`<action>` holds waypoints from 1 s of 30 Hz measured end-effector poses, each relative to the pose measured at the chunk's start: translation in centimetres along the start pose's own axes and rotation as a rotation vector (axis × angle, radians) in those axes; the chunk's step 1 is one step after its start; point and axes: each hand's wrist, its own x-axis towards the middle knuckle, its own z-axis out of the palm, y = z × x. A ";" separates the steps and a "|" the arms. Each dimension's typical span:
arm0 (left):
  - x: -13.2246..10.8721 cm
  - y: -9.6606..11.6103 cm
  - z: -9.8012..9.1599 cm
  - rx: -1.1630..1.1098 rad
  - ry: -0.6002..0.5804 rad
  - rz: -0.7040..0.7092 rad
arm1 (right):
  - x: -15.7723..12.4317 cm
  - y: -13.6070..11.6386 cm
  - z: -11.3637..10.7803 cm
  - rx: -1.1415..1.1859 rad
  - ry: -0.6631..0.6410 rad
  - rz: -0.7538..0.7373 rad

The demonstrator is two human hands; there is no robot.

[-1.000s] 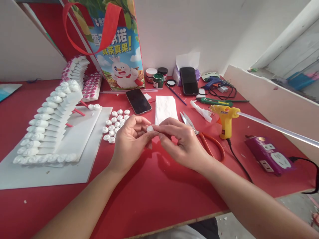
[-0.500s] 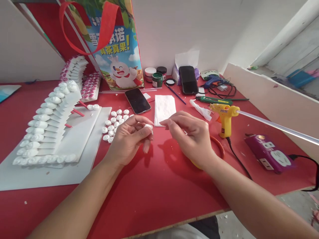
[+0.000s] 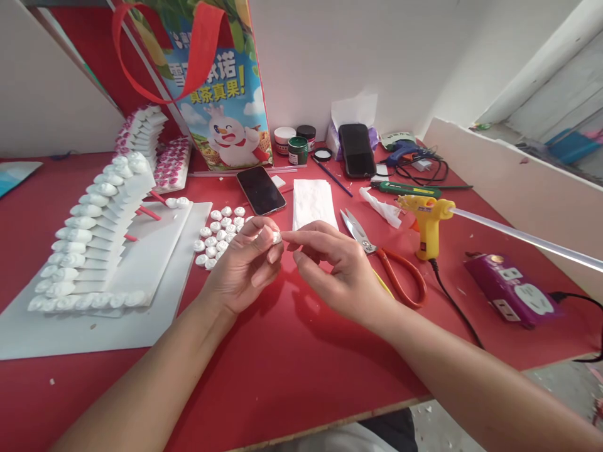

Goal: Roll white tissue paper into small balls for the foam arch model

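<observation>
My left hand (image 3: 245,263) is closed, pinching a small white rolled paper rose (image 3: 277,238) between thumb and fingers. The index finger of my right hand (image 3: 336,263) stretches out and meets the rose's right side. Its thumb is held apart below, and nothing shows in its grasp. Behind my left hand, several similar white roses (image 3: 220,235) lie in rows, partly covered by it. A stack of white paper sheets (image 3: 313,202) lies just beyond my fingertips. Scissors with red handles (image 3: 406,282) rest right of my right hand, which partly hides them.
At left, a curved white structure edged with roses (image 3: 97,245) stands on a white board (image 3: 174,263). A yellow glue gun (image 3: 428,223) and purple power socket (image 3: 513,289) are at right. Farther back are a phone (image 3: 260,191), paint jars (image 3: 298,150) and a printed bag (image 3: 221,100).
My right hand has moved left and slightly down, its index finger now at the rose. The scissors' blades have come into view. My left hand has turned slightly, still pinching the rose.
</observation>
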 end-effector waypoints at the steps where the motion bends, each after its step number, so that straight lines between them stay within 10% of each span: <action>1: 0.0 -0.1 0.0 0.012 0.008 0.000 | -0.1 0.1 0.0 -0.043 0.011 -0.029; 16: -0.1 -0.4 0.2 0.086 0.066 -0.040 | -0.2 0.8 0.2 -0.218 0.027 -0.192; 30: 0.1 -0.8 0.2 0.019 0.035 -0.076 | 0.6 1.0 -0.2 -0.081 0.031 0.112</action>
